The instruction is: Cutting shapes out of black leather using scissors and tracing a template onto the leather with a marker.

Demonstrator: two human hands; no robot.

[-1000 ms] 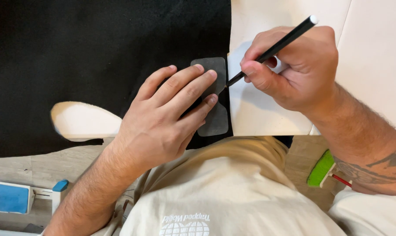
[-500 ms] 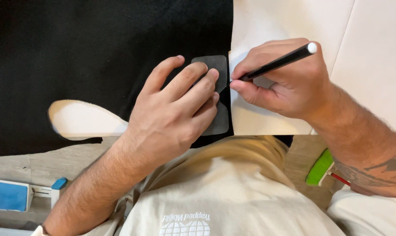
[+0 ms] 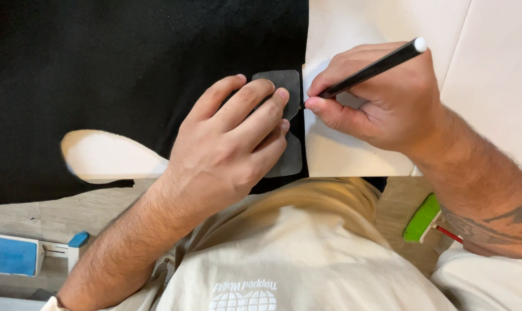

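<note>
A grey template with a pinched waist lies on black fabric, at the fabric's right edge. My left hand presses flat on the template, fingers spread over its middle. My right hand grips a black pen with a white cap end. The pen's tip touches the template's right edge near the waist. The lower part of the template shows below my fingers.
The white table surface lies right of the fabric. A curved cut-out in the fabric shows white beneath. A green brush rests on the floor at right. A blue and white box sits low left.
My right hand has moved down and left, bringing the pen tip lower along the template's right edge. The pen has tilted flatter. My left hand stays pressed on the template.
</note>
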